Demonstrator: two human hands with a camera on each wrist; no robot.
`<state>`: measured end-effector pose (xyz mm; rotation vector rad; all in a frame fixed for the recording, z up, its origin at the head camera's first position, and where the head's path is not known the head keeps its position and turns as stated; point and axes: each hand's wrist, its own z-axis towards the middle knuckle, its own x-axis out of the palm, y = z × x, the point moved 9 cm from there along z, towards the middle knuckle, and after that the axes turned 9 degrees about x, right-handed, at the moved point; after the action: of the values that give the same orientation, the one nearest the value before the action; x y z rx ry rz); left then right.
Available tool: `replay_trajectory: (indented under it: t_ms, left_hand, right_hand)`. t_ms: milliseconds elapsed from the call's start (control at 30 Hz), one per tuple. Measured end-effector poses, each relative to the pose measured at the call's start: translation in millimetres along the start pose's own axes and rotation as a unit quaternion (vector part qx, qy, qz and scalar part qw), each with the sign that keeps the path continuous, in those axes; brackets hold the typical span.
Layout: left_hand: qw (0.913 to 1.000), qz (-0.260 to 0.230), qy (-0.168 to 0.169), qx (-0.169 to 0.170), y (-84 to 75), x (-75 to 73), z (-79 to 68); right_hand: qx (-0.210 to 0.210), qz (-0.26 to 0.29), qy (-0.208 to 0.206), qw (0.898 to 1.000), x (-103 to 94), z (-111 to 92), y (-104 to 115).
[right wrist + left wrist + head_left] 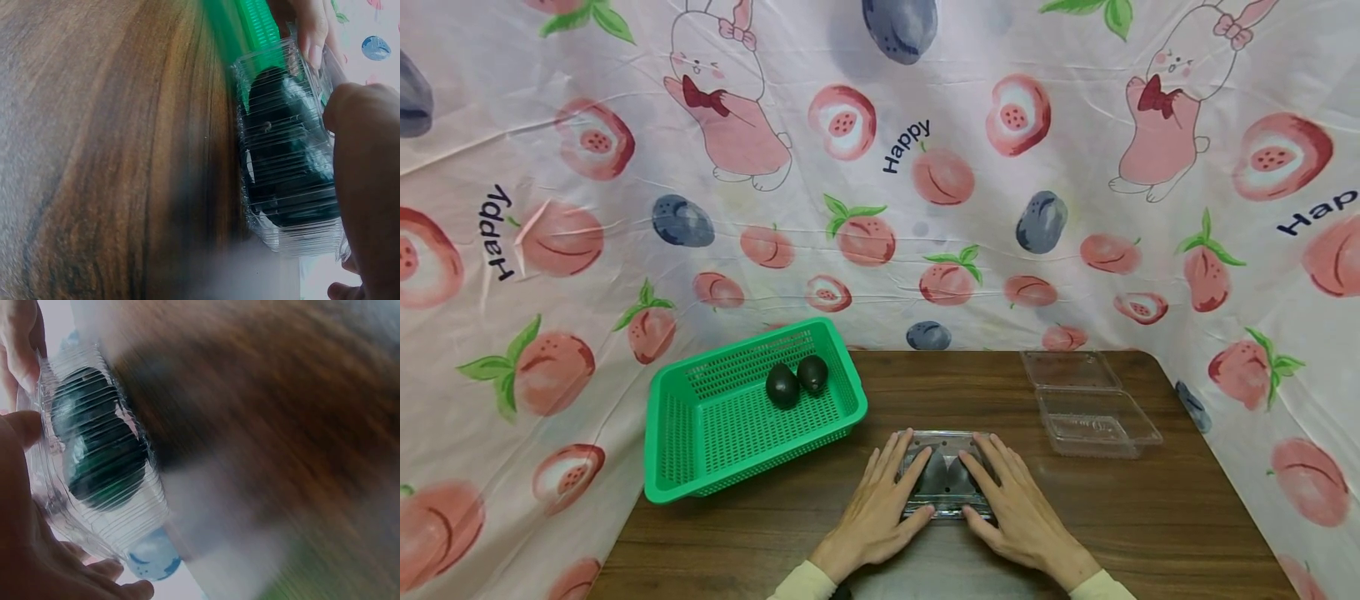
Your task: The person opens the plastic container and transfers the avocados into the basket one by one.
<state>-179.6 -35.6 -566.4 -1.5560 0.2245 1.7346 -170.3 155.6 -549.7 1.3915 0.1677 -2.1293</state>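
A clear plastic clamshell box [951,506] stands shut, or nearly so, on the table in front of me. Inside it are dark avocados [287,156], seen through the ribbed side in both wrist views. My left hand [880,510] rests on the left part of the lid, fingers spread and fairly straight, thumb at the near edge. On the right part lies my right hand [1024,512] in a mirrored pose, its thumb also by the near rim. Whether the lid's catches are fastened cannot be made out.
To the left, a green plastic basket [658,433] holds two dark avocados [783,387]. At the back right, another clear box [1090,437] lies with its lid [1071,369] folded back. A fruit-print cloth [880,317] hangs behind the wooden table [1187,533].
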Motion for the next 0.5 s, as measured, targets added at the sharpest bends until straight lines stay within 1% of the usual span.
replay_trajectory:
  t_ms: [133, 300, 500]
  left_hand:
    - [0.9997, 0.021, -0.015, 0.0, -2.6, -1.8, 0.9]
    - [0.9983, 0.055, -0.022, 0.0, -2.9, -1.4, 2.6]
    - [0.9922, 0.118, -0.037, 0.017, -5.4, -4.3, 4.6]
  right_hand:
    - [-0.005, -0.001, -0.01, 1.0, -0.3, -0.2, 0.2]
    - [-0.007, 0.001, -0.023, 1.0, -1.3, -1.7, 0.0]
    - [-0.011, 0.009, -0.031, 0.999, -1.8, -1.7, 0.0]
